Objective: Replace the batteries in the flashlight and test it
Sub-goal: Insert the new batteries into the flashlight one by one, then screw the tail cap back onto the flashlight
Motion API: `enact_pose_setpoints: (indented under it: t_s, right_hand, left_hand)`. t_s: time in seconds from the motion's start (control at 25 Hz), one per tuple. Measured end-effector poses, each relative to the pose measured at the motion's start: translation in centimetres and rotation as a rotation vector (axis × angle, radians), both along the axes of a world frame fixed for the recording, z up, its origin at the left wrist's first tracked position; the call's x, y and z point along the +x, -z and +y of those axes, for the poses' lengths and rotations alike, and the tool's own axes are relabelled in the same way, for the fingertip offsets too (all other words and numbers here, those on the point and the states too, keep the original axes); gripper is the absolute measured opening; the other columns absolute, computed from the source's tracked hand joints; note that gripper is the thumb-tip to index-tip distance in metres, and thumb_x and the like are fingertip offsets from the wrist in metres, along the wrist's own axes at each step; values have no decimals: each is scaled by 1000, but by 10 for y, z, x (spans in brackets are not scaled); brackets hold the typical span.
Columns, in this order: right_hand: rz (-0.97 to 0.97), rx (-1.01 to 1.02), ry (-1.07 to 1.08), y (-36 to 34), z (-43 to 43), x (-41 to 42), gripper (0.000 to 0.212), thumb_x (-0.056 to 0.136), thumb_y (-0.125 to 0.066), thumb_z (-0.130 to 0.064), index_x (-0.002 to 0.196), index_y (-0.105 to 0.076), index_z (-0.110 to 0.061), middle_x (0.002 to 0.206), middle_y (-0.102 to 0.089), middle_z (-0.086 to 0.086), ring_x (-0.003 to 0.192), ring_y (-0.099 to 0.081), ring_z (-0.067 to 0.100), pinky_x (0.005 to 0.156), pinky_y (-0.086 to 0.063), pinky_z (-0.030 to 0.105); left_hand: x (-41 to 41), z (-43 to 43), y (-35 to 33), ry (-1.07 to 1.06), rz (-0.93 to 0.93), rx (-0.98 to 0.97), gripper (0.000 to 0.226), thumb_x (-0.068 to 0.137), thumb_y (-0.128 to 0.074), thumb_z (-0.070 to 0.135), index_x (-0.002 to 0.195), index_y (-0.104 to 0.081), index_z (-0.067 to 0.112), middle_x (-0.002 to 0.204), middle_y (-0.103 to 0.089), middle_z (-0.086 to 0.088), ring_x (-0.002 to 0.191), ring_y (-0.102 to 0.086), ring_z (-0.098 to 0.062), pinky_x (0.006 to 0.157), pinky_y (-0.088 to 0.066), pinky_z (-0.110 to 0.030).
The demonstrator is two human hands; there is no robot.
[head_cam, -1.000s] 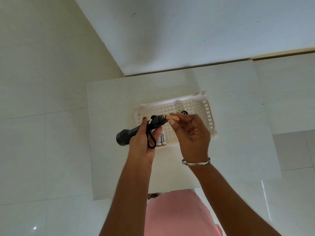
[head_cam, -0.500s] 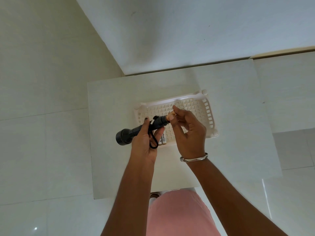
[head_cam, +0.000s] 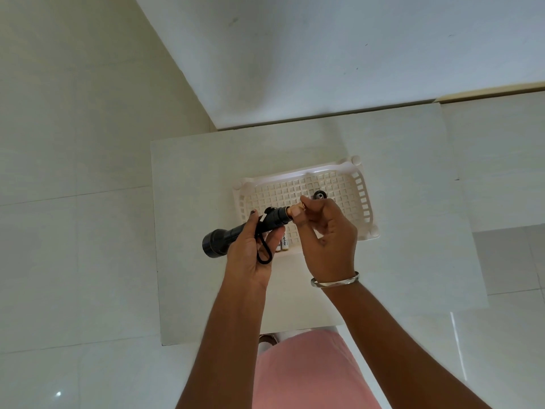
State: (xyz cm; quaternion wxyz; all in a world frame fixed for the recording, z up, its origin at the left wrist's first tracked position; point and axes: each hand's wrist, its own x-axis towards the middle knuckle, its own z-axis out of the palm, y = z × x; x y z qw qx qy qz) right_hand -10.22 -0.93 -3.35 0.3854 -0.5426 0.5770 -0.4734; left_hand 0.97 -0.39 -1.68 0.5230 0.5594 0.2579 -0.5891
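- The left hand (head_cam: pixel 250 255) wraps the black flashlight (head_cam: pixel 244 231) above the tabletop (head_cam: pixel 191 202) — lens end pointing left.
- The right hand (head_cam: pixel 324 234) pinches a battery (head_cam: pixel 295 208) at the flashlight's open rear end.
- More batteries (head_cam: pixel 283 242) lie in the white basket (head_cam: pixel 365 202) — beside a black cap (head_cam: pixel 319 195).

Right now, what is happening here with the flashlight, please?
A person stands over a small white table and is changing batteries. The left hand grips the black flashlight around its body, tail end open. The right hand pinches a battery and feeds it into that open end; only a short part shows. The tail cap lies in the white basket, and spare batteries lie at the basket's near edge. The flashlight is not closed yet.
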Motion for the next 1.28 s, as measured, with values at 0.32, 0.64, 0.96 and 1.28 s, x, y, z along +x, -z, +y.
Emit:
enact_pose_setpoints:
  t_s: [0.32, 0.64, 0.96, 1.28]
  right_hand:
    - [300, -70, -310, 8, 11, 0, 47, 98, -42, -42, 137, -49, -17, 131, -56, 7, 112, -59, 12, 87, -52, 23]
    - [1090, 264, -430, 69, -49, -32, 45, 85, -53, 2, 128, -54, -11, 130, -52, 18, 114, -51, 37, 90, -50, 45]
    - [-398, 601, 37, -11, -41, -20, 15, 80, -75, -27, 88, -66, -17, 82, -76, 0, 75, -69, 9, 62, -55, 22]
    - [-691, 463, 16, -42, -8, -10, 31, 67, -79, -9, 97, -69, -7, 99, -75, 12, 101, -69, 31, 91, -55, 44]
  left_hand:
    - [6, -5, 1, -32, -13, -53, 15, 92, -62, 14, 98, -56, 2, 123, -62, -24, 77, -70, -24, 55, -62, -29]
    - [15, -7, 4, -15, -11, -75, 9, 92, -61, 10, 95, -58, 2, 124, -63, -23, 79, -72, -26, 55, -62, -35]
    - [26, -4, -8, 13, 8, -126, 12, 91, -62, 8, 99, -56, 1, 106, -69, -21, 69, -76, -27, 56, -62, -39]
    - [22, -1, -16, 28, -21, -104, 13, 89, -63, 8, 97, -55, 2, 101, -68, -20, 64, -75, -27, 54, -62, -40]
